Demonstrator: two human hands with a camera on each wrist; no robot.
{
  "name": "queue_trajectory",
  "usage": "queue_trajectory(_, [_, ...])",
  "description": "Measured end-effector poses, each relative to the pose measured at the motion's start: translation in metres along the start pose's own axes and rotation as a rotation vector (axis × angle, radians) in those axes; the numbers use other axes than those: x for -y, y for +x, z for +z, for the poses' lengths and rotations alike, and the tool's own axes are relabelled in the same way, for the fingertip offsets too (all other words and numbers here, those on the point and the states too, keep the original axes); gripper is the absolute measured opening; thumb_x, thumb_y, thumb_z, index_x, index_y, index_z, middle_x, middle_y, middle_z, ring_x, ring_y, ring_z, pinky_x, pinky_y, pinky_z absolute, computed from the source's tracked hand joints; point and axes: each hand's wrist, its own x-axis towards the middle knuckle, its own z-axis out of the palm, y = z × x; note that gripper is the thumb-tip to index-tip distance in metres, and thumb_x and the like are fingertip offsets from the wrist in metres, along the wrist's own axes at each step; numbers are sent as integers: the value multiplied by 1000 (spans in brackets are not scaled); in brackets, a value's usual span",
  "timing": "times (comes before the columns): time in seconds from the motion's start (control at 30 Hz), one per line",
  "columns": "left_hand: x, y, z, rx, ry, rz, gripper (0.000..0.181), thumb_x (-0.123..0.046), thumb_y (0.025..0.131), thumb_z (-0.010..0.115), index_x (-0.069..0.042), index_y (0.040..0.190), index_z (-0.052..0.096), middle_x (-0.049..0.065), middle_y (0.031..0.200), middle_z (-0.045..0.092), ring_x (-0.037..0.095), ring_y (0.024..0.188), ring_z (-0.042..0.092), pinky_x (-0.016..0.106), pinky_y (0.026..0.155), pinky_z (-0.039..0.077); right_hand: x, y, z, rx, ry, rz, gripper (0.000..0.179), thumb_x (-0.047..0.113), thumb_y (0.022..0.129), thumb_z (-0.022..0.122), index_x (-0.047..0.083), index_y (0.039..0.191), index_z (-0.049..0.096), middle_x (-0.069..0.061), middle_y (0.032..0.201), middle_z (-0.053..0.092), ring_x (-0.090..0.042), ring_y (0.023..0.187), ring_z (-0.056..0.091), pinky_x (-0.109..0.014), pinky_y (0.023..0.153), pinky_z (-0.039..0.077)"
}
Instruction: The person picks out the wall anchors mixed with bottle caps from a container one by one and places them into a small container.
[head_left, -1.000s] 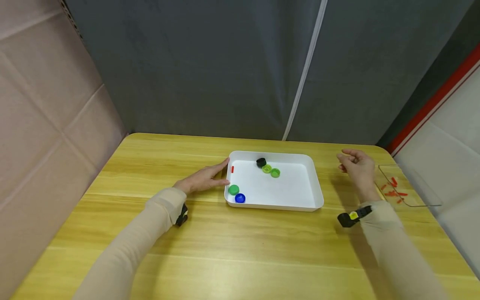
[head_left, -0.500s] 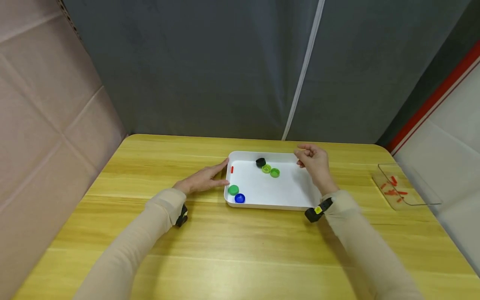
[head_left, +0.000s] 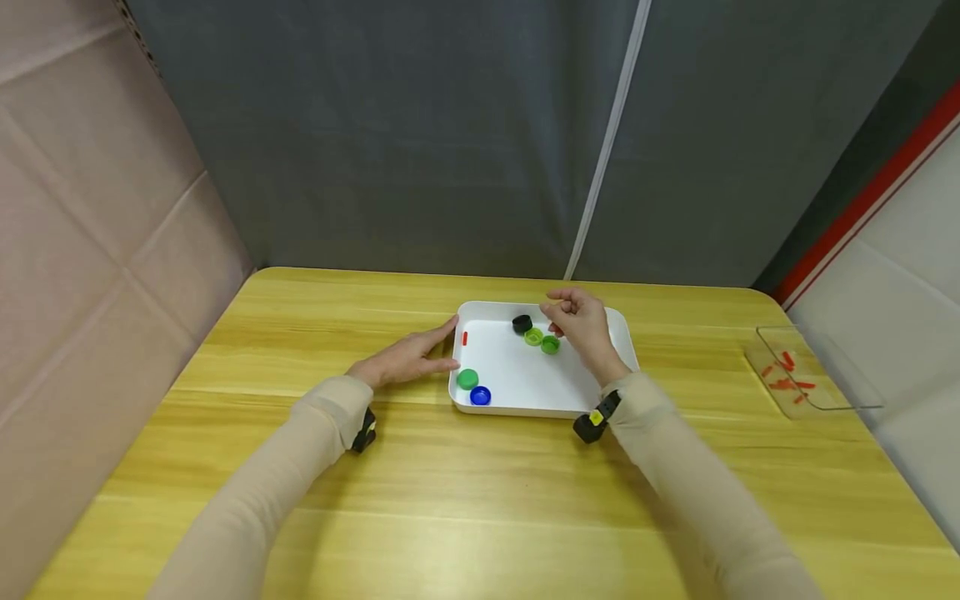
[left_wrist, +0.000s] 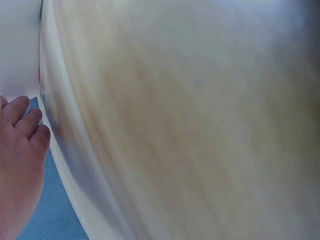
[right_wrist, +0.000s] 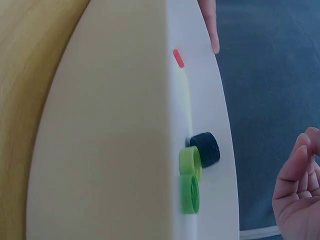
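Note:
My left hand (head_left: 408, 358) lies at the left end of a white tray (head_left: 517, 392), thumb and forefinger spread along its rim. Over the tray's back right part is my right hand (head_left: 585, 325), its thumb and forefinger tips together in the right wrist view; I cannot tell whether something small sits between them. Close to its fingertips are a green bottle cap (head_left: 551, 344), a yellow-green cap (head_left: 533, 337) and a black cap (head_left: 522, 324). At the tray's left end are a red stick (head_left: 465, 338), another green cap (head_left: 468, 379) and a blue cap (head_left: 481, 396).
A clear box (head_left: 832, 408) holding several red sticks (head_left: 783, 384) stands at the table's right side. The wooden table (head_left: 480, 500) ends at a dark grey curtain (head_left: 390, 150) at the back. Light panels border the left and right sides.
My right hand has moved left from beside the clear box to above the tray, near the green caps. My left hand, the tray and the caps have stayed put.

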Motion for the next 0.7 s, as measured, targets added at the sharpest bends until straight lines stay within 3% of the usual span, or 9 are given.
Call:
queue_trajectory(0.27, [-1,1,1,3,-9,-4,89,-62,86,52,-28,152,2,-1,158,7,25,144,16,45,116,19,-2,1,21,61,-13,25,30,12,88,66,0,114,60,-15,81,59,-21,62,55,-26,58,52])
queue_trajectory(0.47, [-2,3,1,10,-17,-19,87,-58,88,53,-30,152,1,-3,158,6,25,144,15,45,116,17,-2,2,38,109,-56,30,32,12,87,68,0,115,60,-3,72,56,-13,57,53,-19,57,51])
queue_trajectory(0.7, [-3,3,1,10,-15,-25,88,-61,87,53,-32,151,1,-3,158,7,24,144,17,45,116,18,-5,1,53,158,-83,41,32,13,86,69,1,115,60,-3,72,53,-19,60,55,-18,57,51])
